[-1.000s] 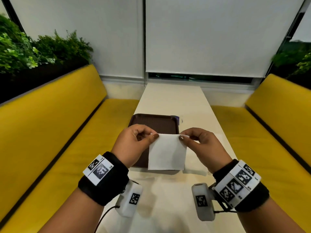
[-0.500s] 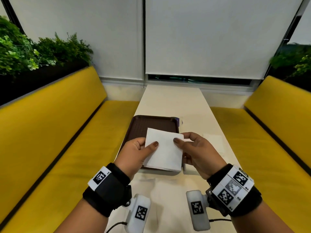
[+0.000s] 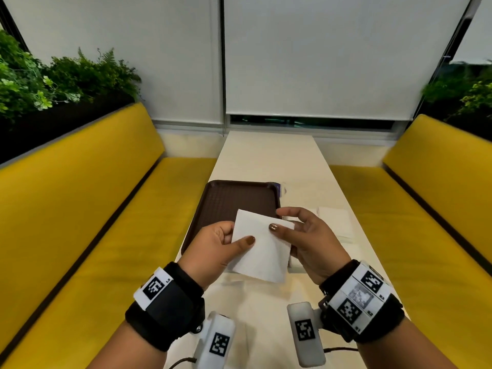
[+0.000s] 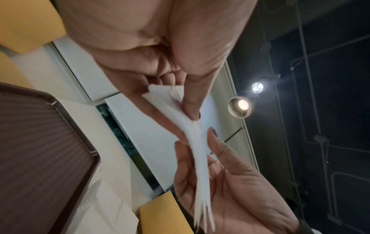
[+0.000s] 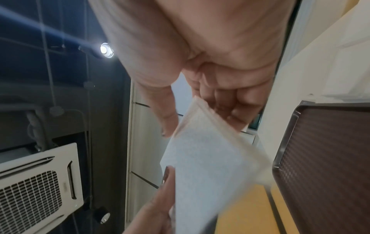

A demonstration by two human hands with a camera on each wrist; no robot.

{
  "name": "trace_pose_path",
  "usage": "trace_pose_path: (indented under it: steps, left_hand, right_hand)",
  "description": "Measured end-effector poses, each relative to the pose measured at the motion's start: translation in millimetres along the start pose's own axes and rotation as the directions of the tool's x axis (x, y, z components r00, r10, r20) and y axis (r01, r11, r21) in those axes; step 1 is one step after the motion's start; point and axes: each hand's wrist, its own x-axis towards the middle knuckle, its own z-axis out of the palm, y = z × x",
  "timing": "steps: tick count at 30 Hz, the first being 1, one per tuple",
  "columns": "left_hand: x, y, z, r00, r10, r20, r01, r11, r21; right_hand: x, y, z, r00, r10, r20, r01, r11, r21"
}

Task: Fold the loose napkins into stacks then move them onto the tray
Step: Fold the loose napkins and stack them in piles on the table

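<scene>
A: Napkin status?

B: Folded white napkin (image 3: 262,249) is up in the air, held between both hands over the near edge of the brown tray (image 3: 226,201). It's tilted, one corner pointing away. Layered edges show in the left wrist view (image 4: 197,152).

A: Left hand?

B: Left hand (image 3: 213,246) pinches the napkin's left side, thumb on top, fingers curled under it. Same pinch is visible from its wrist camera (image 4: 160,52).

A: Right hand?

B: Right hand (image 3: 306,241) has its thumb pressed on top of the napkin near the far right corner, with the fingers spread beneath and behind. In the right wrist view (image 5: 200,55) thumb and fingers sit on either side of the sheet (image 5: 208,166), so it's gripping it too, more loosely.

A: Tray?

B: Flat on the cream table (image 3: 269,155), left of centre, textured inside. Its rim also shows in the wrist views (image 4: 76,126) (image 5: 284,142).

A: Other napkins?

B: More white napkins (image 3: 332,222) lie on the table right of the tray, behind the right hand; how many, can't tell.

A: Surroundings?

B: Yellow bench seats (image 3: 93,209) both sides, green plants (image 3: 53,78) behind the left one, white roller blinds (image 3: 319,54) ahead.
</scene>
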Motion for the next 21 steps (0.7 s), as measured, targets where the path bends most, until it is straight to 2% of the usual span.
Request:
trace_pose_path:
  steps: [4, 9, 16, 21]
  left_hand:
    - [2.6, 2.0, 5.7, 1.000, 0.002, 0.028, -0.003, 1.000, 0.004]
    - [17.7, 1.8, 18.7, 0.993, 0.052, -0.108, -0.047, 0.997, 0.056]
    - [34.5, -8.4, 47.5, 0.990, 0.136, -0.026, -0.127, 0.967, 0.219]
    - [54.6, -19.5, 68.2, 0.995, 0.100, -0.015, -0.096, 0.977, 0.191]
  right_hand:
    - [1.3, 1.6, -7.9, 0.999, -0.028, -0.020, 0.028, 1.000, -0.003]
    - [0.3, 7.8, -18.6, 0.999, -0.034, -0.004, 0.034, 0.996, -0.077]
    - [7.2, 9.3, -47.1, 0.998, -0.062, -0.017, 0.059, 0.993, -0.106]
    - [14.2, 15.2, -80.7, 0.998, -0.047, -0.037, 0.042, 0.992, -0.120]
